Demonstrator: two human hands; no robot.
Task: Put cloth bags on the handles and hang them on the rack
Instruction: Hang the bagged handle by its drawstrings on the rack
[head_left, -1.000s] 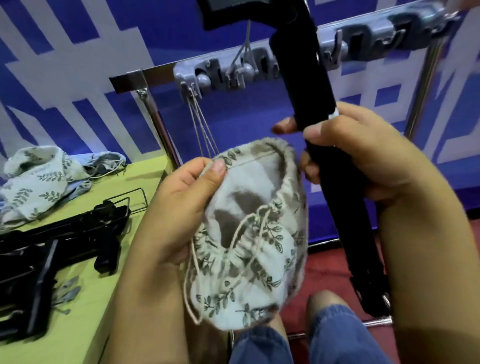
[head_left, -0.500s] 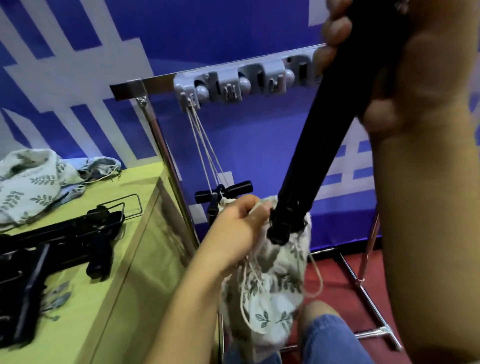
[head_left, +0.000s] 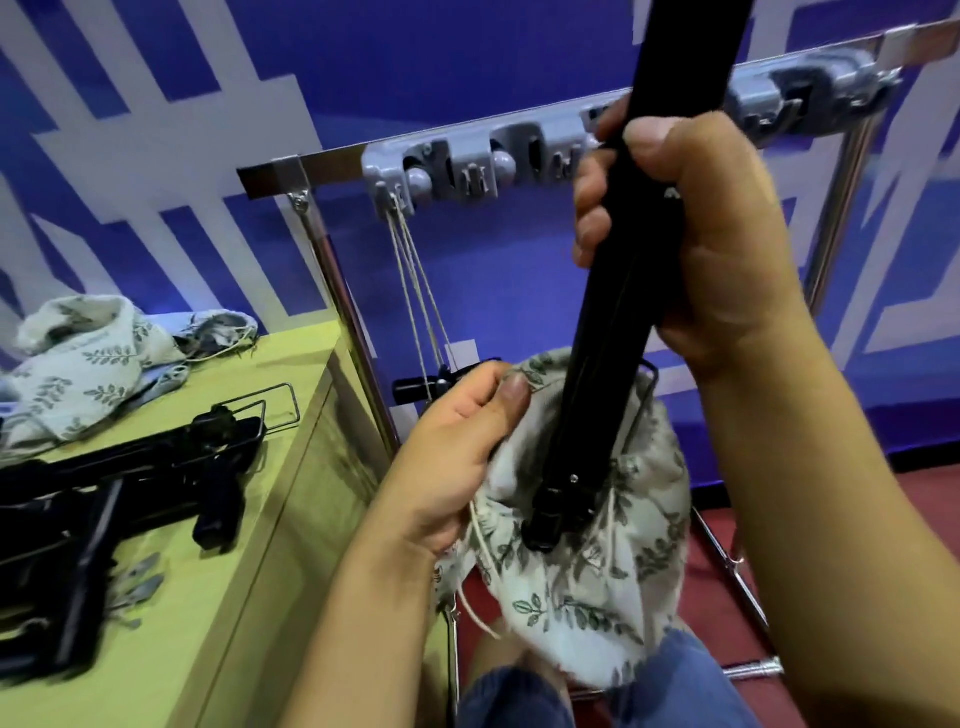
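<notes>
The bag (head_left: 587, 561) is pale cloth printed with grey-green leaf sprigs, its drawstring mouth gaping upward and a cream cord trailing down its left side. It hangs in front of the person's knee (head_left: 524, 691), below the rack (head_left: 519, 161). The black handle (head_left: 623, 291) stands tilted, its lower end sunk inside the bag's mouth. The left hand (head_left: 452, 457) pinches the bag's rim between thumb and curled fingers. The right hand (head_left: 696, 244) is wrapped round the handle, thumb on top. On the rack's left hook another bag hangs by its cords (head_left: 415, 291), mostly hidden behind the left hand. On the table (head_left: 270, 519) lie spare bags (head_left: 88, 364) and more black handles (head_left: 130, 483).

Half a second ago the handle's end sat just at the bag's rim; now it is deeper, and the right hand grips lower on the shaft.
</notes>
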